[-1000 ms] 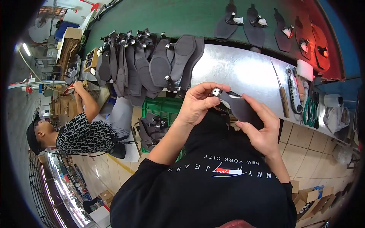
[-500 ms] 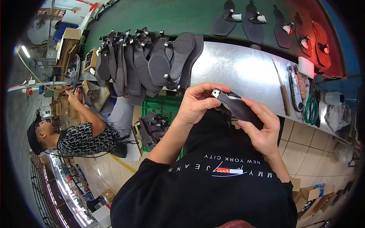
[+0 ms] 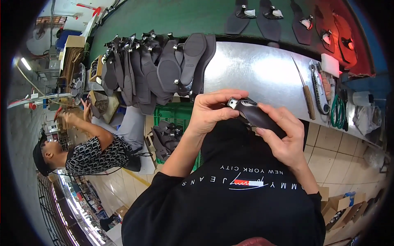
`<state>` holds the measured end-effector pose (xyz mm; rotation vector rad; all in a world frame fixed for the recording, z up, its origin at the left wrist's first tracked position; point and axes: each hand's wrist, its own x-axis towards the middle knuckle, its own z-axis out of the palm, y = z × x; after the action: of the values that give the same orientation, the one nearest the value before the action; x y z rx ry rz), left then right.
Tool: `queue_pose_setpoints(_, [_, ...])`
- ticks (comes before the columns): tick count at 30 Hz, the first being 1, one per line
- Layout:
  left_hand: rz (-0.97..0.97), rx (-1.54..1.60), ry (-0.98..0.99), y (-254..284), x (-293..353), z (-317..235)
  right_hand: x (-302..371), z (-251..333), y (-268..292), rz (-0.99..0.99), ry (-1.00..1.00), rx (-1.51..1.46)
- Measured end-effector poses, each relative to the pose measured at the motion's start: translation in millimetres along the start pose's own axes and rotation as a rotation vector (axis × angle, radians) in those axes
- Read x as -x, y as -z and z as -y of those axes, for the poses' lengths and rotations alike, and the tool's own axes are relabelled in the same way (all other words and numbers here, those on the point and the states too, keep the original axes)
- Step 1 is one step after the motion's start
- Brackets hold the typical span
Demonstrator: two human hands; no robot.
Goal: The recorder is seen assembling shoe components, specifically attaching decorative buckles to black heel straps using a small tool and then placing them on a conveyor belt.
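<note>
Left hand and right hand pinching a dark sandal, green crate holding dark shoe parts

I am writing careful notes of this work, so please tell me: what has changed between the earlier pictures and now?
The dark sandal has turned slightly between the left hand and the right hand. The co-worker's hands have moved lower in the picture. Unchanged: both of the person's hands hold that same sandal, and the pile of sandals lies where it was.
</note>
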<state>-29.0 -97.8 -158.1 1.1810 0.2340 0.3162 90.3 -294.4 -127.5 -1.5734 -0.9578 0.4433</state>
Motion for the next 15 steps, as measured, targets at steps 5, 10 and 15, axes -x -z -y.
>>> queue_pose_setpoints(5, [0.107, -0.095, -0.138, -1.9, 0.4, -1.6, -1.8, 2.0, 0.8, -0.004, 0.039, 0.041])
queue_pose_setpoints(10, [0.159, -0.159, -0.166, -0.4, 1.9, 0.9, -2.9, 3.2, 1.6, -0.004, 0.052, 0.067])
queue_pose_setpoints(15, [0.197, -0.182, -0.133, -3.0, 5.1, -0.6, -1.4, 0.1, 1.1, -0.008, 0.118, 0.141])
